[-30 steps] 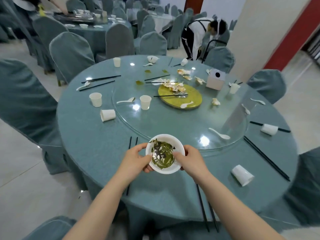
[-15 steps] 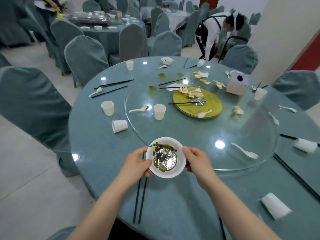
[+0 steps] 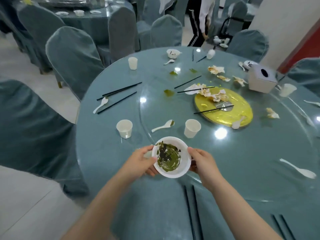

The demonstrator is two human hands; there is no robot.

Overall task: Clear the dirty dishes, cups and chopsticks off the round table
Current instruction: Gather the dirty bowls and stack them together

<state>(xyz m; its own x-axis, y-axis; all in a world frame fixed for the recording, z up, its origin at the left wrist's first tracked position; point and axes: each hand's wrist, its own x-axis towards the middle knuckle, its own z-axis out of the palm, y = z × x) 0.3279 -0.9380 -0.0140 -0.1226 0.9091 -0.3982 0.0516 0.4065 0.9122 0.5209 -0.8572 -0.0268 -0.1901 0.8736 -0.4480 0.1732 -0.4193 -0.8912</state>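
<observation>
Hands meet at the near rim of the round table [image 3: 107,170]: left hand [image 3: 141,161] and right hand [image 3: 201,161] clasp opposite sides of the dirty white bowl [image 3: 171,157], leaving neither free. Beyond the bowl stand two cups, one [image 3: 124,128] toward the left hand, another [image 3: 192,128] toward the right. Farther left, black chopsticks [image 3: 117,102] slant diagonally, nearer the left hand.
</observation>
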